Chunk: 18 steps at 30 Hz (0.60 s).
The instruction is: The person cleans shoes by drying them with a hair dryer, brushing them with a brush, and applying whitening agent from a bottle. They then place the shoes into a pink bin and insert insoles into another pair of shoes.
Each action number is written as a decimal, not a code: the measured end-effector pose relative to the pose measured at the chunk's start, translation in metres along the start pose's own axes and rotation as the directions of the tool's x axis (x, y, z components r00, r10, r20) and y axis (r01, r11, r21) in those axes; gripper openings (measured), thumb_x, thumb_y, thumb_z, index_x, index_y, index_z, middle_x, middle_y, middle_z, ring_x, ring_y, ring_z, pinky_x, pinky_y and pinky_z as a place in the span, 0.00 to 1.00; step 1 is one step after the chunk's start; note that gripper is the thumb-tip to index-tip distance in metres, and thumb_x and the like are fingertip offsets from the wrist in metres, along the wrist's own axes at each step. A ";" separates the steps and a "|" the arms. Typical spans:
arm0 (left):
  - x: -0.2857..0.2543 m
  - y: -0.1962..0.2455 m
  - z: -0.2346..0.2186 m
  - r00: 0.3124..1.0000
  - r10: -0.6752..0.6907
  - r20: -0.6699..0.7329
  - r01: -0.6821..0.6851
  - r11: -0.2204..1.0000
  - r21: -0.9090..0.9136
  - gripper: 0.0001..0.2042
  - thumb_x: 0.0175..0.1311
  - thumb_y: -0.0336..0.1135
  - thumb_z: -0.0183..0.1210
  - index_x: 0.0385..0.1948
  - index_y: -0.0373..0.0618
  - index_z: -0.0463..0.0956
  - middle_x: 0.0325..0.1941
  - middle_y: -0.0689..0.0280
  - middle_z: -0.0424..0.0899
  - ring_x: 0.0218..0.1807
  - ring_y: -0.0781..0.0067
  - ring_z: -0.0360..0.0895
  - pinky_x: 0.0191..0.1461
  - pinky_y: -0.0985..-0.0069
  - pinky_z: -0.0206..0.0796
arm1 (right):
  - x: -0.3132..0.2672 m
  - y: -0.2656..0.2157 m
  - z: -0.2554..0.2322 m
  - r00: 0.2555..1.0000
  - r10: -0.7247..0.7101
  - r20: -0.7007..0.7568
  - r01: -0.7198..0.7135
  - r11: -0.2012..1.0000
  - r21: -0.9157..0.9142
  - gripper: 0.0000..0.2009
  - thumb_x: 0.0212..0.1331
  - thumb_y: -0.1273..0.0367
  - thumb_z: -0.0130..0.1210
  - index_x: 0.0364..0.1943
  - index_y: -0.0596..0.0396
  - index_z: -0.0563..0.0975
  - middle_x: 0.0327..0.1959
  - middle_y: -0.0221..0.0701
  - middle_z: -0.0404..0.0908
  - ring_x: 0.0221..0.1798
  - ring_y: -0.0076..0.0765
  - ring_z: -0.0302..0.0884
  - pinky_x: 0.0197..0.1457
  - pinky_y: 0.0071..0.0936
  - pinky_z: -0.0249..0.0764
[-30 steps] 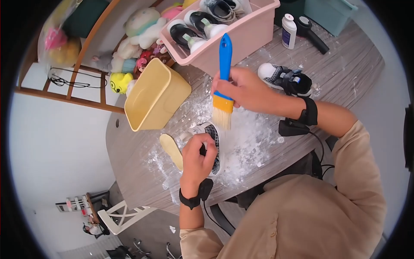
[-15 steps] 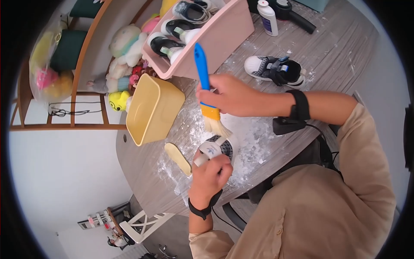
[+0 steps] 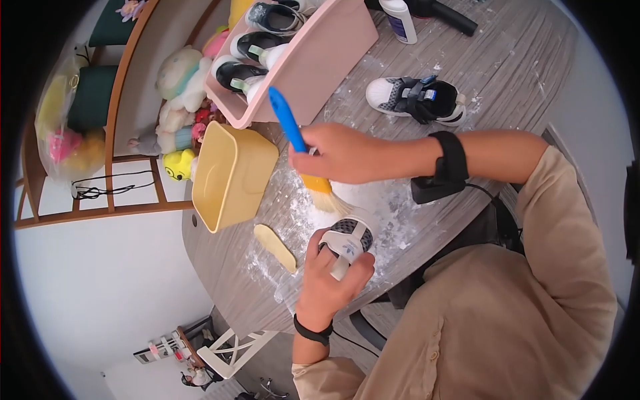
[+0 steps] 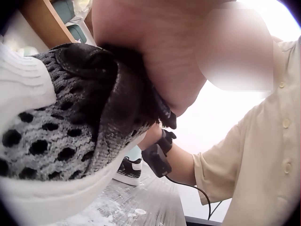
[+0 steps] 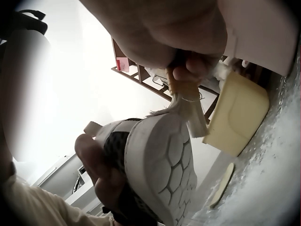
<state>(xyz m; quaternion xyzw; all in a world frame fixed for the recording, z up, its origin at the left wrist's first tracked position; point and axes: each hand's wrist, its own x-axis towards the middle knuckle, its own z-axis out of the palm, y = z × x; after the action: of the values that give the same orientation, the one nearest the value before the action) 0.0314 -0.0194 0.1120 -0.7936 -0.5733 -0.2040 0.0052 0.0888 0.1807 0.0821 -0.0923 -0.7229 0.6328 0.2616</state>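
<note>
My left hand (image 3: pixel 327 283) grips a small white and grey mesh sneaker (image 3: pixel 352 235), its heel and pull tab turned upward. In the left wrist view, the sneaker's perforated mesh and dark strap fill the near side. My right hand (image 3: pixel 357 155) holds a paintbrush (image 3: pixel 285 117) with a blue handle, a yellow ferrule and pale bristles. Those bristles (image 5: pixel 194 115) meet the edge of the sneaker's white patterned sole in the right wrist view. White powder (image 3: pixel 393 233) is spread over the table under both hands. A pale yellow insole (image 3: pixel 275 248) lies left of the sneaker.
A yellow bin (image 3: pixel 257 177) stands left of the brush. Behind it, a pink bin (image 3: pixel 333 67) holds several shoes. A second strapped sneaker (image 3: pixel 417 100) sits beyond my right forearm, with a white bottle (image 3: pixel 400 23) and a black tool (image 3: pixel 453 17) farther back.
The sneaker has been lifted and turned in my left hand, so its heel end faces up. The brush has come down and tilted, its bristles now at the sneaker's sole edge.
</note>
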 end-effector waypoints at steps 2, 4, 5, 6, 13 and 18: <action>-0.003 0.000 -0.007 1.000 -0.010 0.017 0.009 0.999 0.038 0.12 0.37 0.25 0.66 0.27 0.51 0.77 0.35 0.63 0.78 0.39 0.59 0.74 0.48 0.53 0.68 | -0.004 -0.016 -0.015 0.998 0.059 0.036 -0.062 0.994 0.085 0.11 0.61 0.65 0.52 0.33 0.60 0.75 0.27 0.32 0.78 0.31 0.24 0.74 0.36 0.25 0.70; -0.005 0.003 -0.012 0.999 -0.009 0.037 0.006 0.997 0.071 0.11 0.39 0.26 0.65 0.26 0.53 0.78 0.35 0.64 0.79 0.38 0.62 0.74 0.48 0.54 0.69 | -0.008 -0.015 -0.019 0.999 0.022 0.027 -0.025 0.989 0.147 0.11 0.61 0.65 0.51 0.32 0.61 0.75 0.27 0.31 0.78 0.30 0.24 0.75 0.35 0.24 0.70; -0.004 0.003 -0.013 0.999 0.007 0.049 -0.011 0.997 0.082 0.11 0.39 0.26 0.65 0.26 0.53 0.77 0.35 0.65 0.79 0.38 0.63 0.74 0.48 0.54 0.68 | -0.008 -0.014 -0.016 0.999 0.018 0.041 -0.022 0.994 0.111 0.11 0.61 0.65 0.51 0.31 0.61 0.75 0.27 0.31 0.78 0.30 0.23 0.75 0.35 0.23 0.70; -0.002 0.004 -0.013 0.998 0.028 0.063 -0.034 0.995 0.089 0.10 0.40 0.26 0.65 0.26 0.53 0.77 0.35 0.65 0.79 0.37 0.64 0.73 0.47 0.55 0.68 | -0.009 -0.014 -0.015 0.999 0.017 0.049 -0.020 0.997 0.073 0.12 0.61 0.64 0.51 0.31 0.61 0.75 0.26 0.31 0.78 0.30 0.23 0.75 0.35 0.23 0.70; 0.007 0.018 -0.008 0.995 0.015 0.094 -0.012 0.999 -0.031 0.11 0.39 0.27 0.64 0.26 0.57 0.77 0.35 0.68 0.79 0.35 0.65 0.72 0.48 0.55 0.67 | -0.007 -0.010 -0.009 0.978 0.170 0.121 -0.181 0.979 0.088 0.13 0.62 0.62 0.51 0.32 0.61 0.75 0.27 0.29 0.79 0.30 0.22 0.75 0.34 0.23 0.71; -0.017 0.002 -0.020 0.999 0.010 0.035 -0.015 0.986 0.168 0.10 0.39 0.27 0.63 0.25 0.55 0.76 0.35 0.68 0.80 0.36 0.63 0.73 0.48 0.52 0.65 | -0.024 -0.025 -0.022 0.998 0.032 0.051 -0.040 0.985 0.167 0.13 0.63 0.63 0.51 0.34 0.61 0.75 0.29 0.29 0.78 0.29 0.22 0.74 0.34 0.24 0.70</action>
<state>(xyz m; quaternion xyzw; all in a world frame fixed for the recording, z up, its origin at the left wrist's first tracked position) 0.0227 -0.0406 0.1250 -0.7972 -0.5835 -0.1414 0.0638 0.1249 0.1838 0.1012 -0.0678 -0.6713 0.6982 0.2394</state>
